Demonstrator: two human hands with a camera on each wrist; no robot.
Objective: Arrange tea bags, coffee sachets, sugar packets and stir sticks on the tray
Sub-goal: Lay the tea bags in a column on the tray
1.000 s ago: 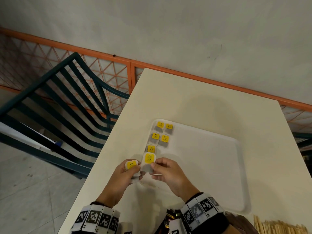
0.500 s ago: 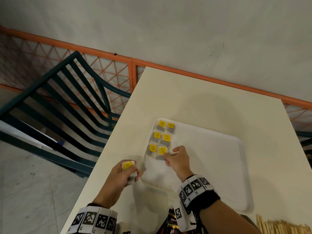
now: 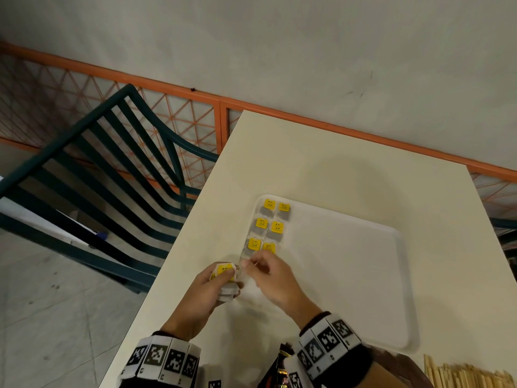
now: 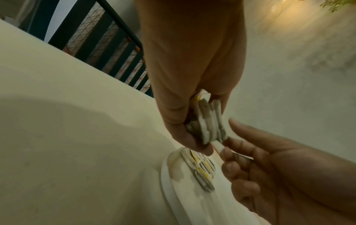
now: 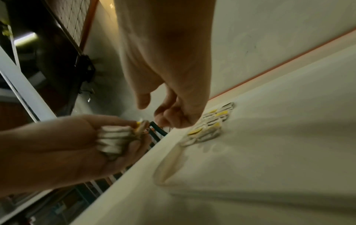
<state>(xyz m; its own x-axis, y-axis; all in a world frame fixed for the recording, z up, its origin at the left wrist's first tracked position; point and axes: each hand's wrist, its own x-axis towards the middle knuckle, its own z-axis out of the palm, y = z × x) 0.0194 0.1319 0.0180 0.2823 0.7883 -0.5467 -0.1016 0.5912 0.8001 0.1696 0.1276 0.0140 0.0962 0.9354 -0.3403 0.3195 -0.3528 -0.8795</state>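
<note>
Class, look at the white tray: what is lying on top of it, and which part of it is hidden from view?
Six tea bags with yellow tags lie in two columns at the tray's far-left corner. The right hand covers the near-left part, so what lies beneath it cannot be seen.

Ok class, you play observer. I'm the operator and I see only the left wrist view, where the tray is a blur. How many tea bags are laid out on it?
Observer: Six tea bags, in two columns of three, at the far left corner of the tray.
Operator: And the stack in the left hand, which way up is it?
Observer: The left hand holds the stack with a yellow tag facing up, just off the tray's left edge.
Operator: Where are the other supplies?
Observer: The stir sticks lie on the table by the tray's near right corner, and a dark sachet sits between the wrists. Neither is on the tray.
</note>
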